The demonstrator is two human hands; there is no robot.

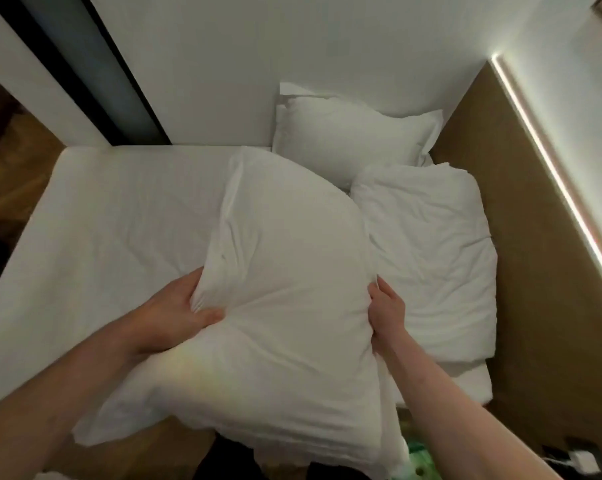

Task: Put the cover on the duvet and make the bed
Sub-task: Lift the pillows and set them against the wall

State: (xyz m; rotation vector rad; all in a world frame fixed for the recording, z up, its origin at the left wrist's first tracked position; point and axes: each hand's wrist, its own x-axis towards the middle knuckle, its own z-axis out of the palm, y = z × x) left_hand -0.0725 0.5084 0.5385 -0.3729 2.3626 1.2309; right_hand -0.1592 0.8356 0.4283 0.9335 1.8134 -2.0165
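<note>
I hold a large white pillow [285, 278] in front of me over the near edge of the bed [112, 216]. My left hand [178, 310] pinches its left side, thumb on top. On the pillow's right edge, my right hand [386, 306] grips the fabric. A second white pillow [417, 244] lies flat on the mattress at the right, by the headboard. A third pillow [351, 140] leans in the far corner against the wall. The white sheet on the bed's left part is bare; no duvet shows.
A tan padded headboard panel [535, 258] runs along the right side, with a lit strip [552, 168] above it. A white wall stands behind the bed. Wooden floor [12, 174] shows at left. A white charger [582, 460] sits at the lower right.
</note>
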